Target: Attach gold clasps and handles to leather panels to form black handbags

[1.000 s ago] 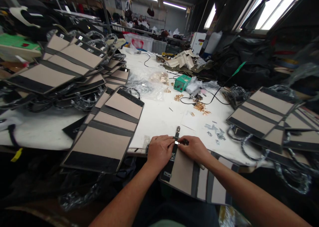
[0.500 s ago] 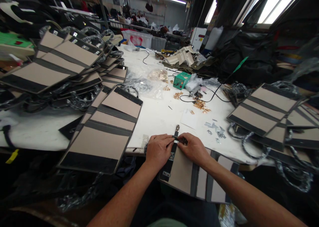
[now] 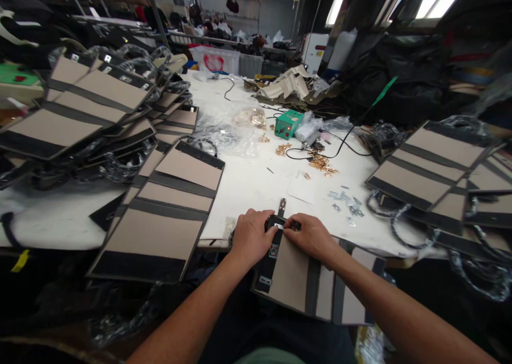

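Observation:
A beige bag panel [image 3: 295,271] with black bands lies at the table's front edge, partly over my lap. My left hand [image 3: 251,239] is closed on its far left corner, thumb on the black band, fingers round the edge. At that band's far end, my right hand [image 3: 311,237] pinches at a small silvery metal plate [image 3: 279,226]; its fingertips partly cover the spot. Just beyond the hands, a black strap tab with a metal fitting [image 3: 282,207] sticks out. More metal pieces [image 3: 273,251] sit along the band nearer me.
Stacks of similar panels lie left [image 3: 168,231] and right [image 3: 428,167], with plastic-wrapped handles. On the white table [image 3: 248,188] are loose silvery plates [image 3: 352,207], gold-coloured fittings [image 3: 321,163], a green box with a cord [image 3: 288,124] and clear plastic bags [image 3: 224,135].
My left fingers have drawn back from the strap to the panel's edge, exposing more of the black band and the silvery plate. My right hand stays nearly in place. The view has shifted slightly.

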The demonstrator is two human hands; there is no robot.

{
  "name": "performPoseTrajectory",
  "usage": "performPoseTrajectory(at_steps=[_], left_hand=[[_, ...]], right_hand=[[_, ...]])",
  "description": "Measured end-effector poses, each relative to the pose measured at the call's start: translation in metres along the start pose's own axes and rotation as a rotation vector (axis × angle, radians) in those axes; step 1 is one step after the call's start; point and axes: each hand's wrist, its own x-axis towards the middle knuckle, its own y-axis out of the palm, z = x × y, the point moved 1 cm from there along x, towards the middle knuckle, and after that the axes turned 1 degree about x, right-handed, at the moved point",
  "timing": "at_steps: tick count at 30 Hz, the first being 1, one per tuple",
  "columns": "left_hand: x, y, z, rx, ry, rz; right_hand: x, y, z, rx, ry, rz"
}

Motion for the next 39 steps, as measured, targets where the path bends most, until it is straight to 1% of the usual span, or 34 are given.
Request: performPoseTrajectory(at_steps=[2,4,7,11,14,20,26,32,34,36,37,38,39], left_hand=[[0.008,-0.005,0.003,-0.049,-0.077,0.102],[0.018,-0.011,0.006,-0.123,-0.129,0.233],[0.036,-0.017,0.01,-0.188,-0.121,0.393],[0.053,-0.019,0.012,-0.226,-0.109,0.515],[0.059,-0.018,0.01,-0.21,-0.134,0.537],[0.062,-0.02,0.003,-0.199,-0.191,0.579],[0.063,-0.018,-0.002,-0.25,-0.288,0.645],[0.063,-0.014,-0.002,-0.333,-0.369,0.691],[0.063,-0.013,0.0,-0.354,-0.387,0.685],[0.063,-0.012,0.001,-0.377,-0.402,0.677],[0.063,-0.011,0.002,-0.391,-0.409,0.674],[0.063,-0.01,0.003,-0.407,-0.414,0.671],[0.062,-0.009,0.004,-0.423,-0.419,0.669]], right_hand=[[0.0,-0.001,0.0,0.013,0.012,0.016],[0.001,-0.003,0.001,0.025,0.022,0.039],[0.004,-0.005,0.0,0.04,0.034,0.065],[0.006,-0.006,-0.002,0.048,0.032,0.065],[0.005,-0.006,-0.004,0.057,0.026,0.059],[0.005,-0.005,-0.006,0.052,0.017,0.037],[0.005,-0.004,-0.007,0.05,0.009,0.037],[0.008,-0.006,-0.007,0.093,0.024,0.057],[0.008,-0.011,-0.007,0.148,0.027,0.074],[0.005,-0.02,-0.005,0.267,0.031,0.068],[0.003,-0.025,-0.003,0.362,0.034,0.041],[0.001,-0.03,0.0,0.474,0.036,-0.017],[-0.001,-0.035,0.004,0.602,0.031,-0.106]])
